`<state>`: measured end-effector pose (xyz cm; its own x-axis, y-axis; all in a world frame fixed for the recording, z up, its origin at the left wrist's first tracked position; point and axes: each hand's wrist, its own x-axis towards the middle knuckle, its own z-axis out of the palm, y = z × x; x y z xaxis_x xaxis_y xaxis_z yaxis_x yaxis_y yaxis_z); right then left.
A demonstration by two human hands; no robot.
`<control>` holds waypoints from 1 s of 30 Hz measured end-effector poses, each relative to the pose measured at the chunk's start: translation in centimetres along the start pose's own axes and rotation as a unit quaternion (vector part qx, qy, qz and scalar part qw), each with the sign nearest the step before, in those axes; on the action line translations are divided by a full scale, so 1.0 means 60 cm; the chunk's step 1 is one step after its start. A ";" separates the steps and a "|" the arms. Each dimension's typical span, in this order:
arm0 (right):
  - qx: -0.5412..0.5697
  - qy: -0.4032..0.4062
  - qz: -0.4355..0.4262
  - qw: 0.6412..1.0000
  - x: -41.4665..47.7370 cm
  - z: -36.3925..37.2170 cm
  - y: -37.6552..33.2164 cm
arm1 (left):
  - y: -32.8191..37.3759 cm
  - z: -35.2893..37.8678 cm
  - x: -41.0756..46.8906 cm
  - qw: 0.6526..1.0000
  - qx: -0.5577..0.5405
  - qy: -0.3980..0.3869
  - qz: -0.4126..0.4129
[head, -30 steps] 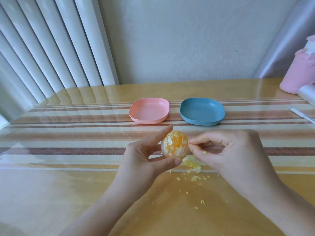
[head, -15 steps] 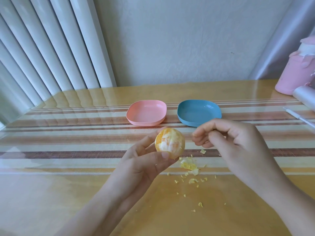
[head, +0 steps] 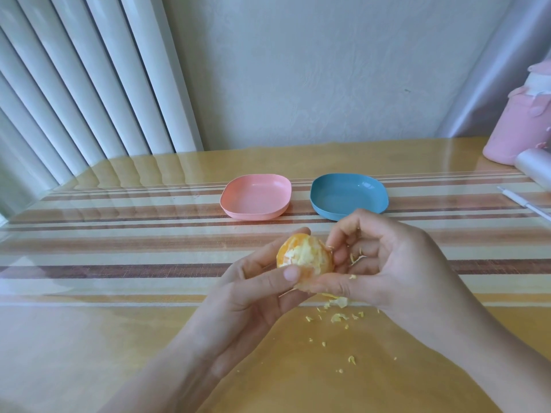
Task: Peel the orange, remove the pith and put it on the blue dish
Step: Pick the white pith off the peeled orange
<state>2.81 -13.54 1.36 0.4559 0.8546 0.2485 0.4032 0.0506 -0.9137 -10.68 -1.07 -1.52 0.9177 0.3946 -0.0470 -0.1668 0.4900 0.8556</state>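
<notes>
As far as I can count from here: one table, one pink jug far right of the grip, cut off by the frame edge. Two dishes sit beyond the grip, a pink dish and a blue dish. My left hand and right hand both curl round one mostly peeled orange. The pith scraps just under the grip are too tiny to count.

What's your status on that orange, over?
Left hand holds round peeled orange, white pith patches on it. Right hand pinches its side, thumb beneath. Square blue plastic dish empty, unobstructed. Pith scraps on table.
</notes>
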 end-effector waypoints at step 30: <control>-0.094 0.033 -0.109 0.989 0.000 0.009 0.010 | 0.001 -0.004 -0.001 0.993 0.107 0.020 0.044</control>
<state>2.61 -13.21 0.62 0.3907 0.7977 0.4594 0.6358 0.1271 -0.7613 -10.82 -0.88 -1.59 0.8872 0.4611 0.0164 -0.1613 0.2767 0.9473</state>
